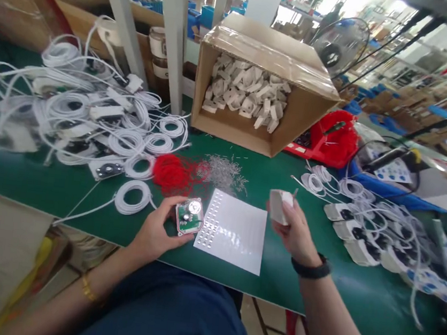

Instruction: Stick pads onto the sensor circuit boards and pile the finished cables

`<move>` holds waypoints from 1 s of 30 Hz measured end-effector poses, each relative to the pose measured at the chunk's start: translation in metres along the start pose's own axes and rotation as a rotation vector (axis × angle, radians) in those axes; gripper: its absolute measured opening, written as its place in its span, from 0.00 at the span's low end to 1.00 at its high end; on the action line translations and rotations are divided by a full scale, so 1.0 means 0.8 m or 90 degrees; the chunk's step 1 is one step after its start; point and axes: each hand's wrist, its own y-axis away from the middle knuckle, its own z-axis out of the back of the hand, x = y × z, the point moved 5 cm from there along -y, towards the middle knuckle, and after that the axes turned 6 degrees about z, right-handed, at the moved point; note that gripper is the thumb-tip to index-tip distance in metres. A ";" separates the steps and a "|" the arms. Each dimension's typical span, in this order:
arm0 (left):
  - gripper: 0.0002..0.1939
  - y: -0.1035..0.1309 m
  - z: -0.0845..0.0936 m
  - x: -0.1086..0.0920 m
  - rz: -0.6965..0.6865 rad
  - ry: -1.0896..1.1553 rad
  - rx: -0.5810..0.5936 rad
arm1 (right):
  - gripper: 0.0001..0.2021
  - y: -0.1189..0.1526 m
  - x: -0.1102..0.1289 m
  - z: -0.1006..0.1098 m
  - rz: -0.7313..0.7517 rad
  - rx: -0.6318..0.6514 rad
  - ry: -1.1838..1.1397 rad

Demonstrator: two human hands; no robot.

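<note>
My left hand [156,233] holds a small square device [189,217] with a green circuit board and a red seal line around its edge. In my right hand [296,230] is a white plastic housing [279,206], gripped between thumb and fingers, with a thin metal piece beside it. Between the hands a white sheet [236,232] with rows of small shiny dots lies on the green table [276,270]. Behind the device sit a heap of red rings [172,174] and a pile of small metal pins or screws [225,173].
Coiled white cables with housings [125,143] crowd the left side. A tilted cardboard box [231,128] of white parts stands behind the pins. On the right are more cabled units [361,250], a red bin [333,142] and a blue bin [390,192].
</note>
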 end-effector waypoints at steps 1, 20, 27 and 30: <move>0.30 0.001 0.003 -0.008 -0.039 -0.031 -0.012 | 0.24 0.012 0.003 -0.037 -0.062 0.074 -0.172; 0.22 -0.010 -0.014 -0.062 -0.186 -0.404 0.018 | 0.19 0.056 0.029 -0.184 0.216 0.265 0.090; 0.33 -0.010 -0.006 -0.041 -0.138 -0.241 0.021 | 0.20 0.060 0.027 -0.193 0.205 0.180 0.142; 0.34 -0.011 -0.002 -0.024 -0.095 -0.156 0.029 | 0.25 0.058 0.019 -0.191 0.154 0.200 0.044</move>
